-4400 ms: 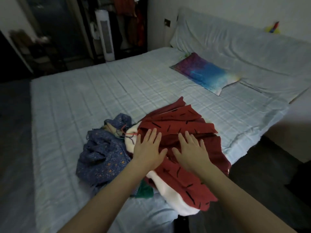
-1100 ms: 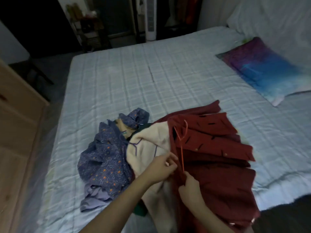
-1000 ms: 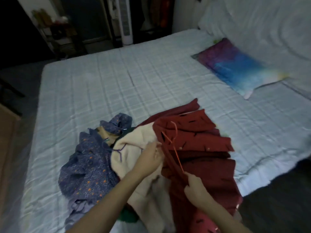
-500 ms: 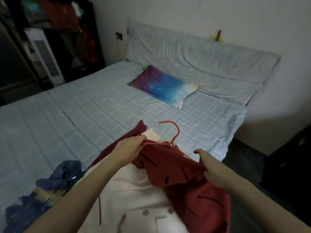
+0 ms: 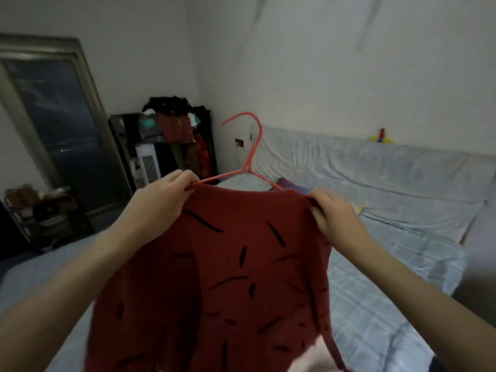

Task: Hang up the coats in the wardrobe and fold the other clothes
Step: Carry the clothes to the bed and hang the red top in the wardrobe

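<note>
A dark red coat (image 5: pixel 241 277) with black dashes hangs in the air in front of me on a thin red hanger (image 5: pixel 253 146), whose hook points up. My left hand (image 5: pixel 158 208) grips the coat's left shoulder together with the hanger's arm. At the coat's right shoulder my right hand (image 5: pixel 332 213) pinches the cloth. The coat covers the rest of the clothes pile. An open dark wardrobe (image 5: pixel 166 146) with hung clothes stands at the back left.
The bed (image 5: pixel 389 304) with a pale checked sheet lies below and to the right, its covered headboard (image 5: pixel 375 162) against the wall. A white tower fan (image 5: pixel 148 165) stands by the wardrobe. A dark window door (image 5: pixel 53 116) and a low shelf (image 5: pixel 43 210) are at the left.
Both hands have lifted the red coat on its hanger up off the bed. My view has risen from the pile toward the wall and wardrobe.
</note>
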A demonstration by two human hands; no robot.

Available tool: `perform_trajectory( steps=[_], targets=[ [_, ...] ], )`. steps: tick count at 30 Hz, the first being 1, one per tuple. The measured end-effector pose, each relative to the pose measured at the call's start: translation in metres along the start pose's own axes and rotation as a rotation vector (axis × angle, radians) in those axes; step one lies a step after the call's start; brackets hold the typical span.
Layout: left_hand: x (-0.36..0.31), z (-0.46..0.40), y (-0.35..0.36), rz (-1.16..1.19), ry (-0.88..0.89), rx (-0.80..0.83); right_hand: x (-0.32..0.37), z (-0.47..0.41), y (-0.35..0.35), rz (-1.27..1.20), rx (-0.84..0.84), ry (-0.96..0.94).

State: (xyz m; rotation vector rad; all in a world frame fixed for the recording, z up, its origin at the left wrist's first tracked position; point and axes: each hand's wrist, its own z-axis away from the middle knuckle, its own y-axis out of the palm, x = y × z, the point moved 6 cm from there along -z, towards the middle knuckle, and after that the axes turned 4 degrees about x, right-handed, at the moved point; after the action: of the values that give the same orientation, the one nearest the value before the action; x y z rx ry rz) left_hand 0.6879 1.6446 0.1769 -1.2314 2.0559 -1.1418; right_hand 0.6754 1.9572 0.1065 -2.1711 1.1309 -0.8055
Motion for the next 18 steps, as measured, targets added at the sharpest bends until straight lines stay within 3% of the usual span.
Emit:
perform_trajectory(
  steps=[6, 11, 18],
  targets=[
    [0.017, -0.008, -0.124, -0.307, 0.029, -0.236, 0.076, -0.092, -0.033, -0.081, -0.114, -0.159],
    [0.04, 0.023, -0.169, -0.411, -0.061, -0.19, 0.144, -0.127, -0.038, 0.003, -0.22, -0.283],
    [0.053, 0.084, -0.179, -0.714, -0.133, -0.077, 0.197, -0.14, -0.007, 0.25, -0.176, -0.365]
  ],
)
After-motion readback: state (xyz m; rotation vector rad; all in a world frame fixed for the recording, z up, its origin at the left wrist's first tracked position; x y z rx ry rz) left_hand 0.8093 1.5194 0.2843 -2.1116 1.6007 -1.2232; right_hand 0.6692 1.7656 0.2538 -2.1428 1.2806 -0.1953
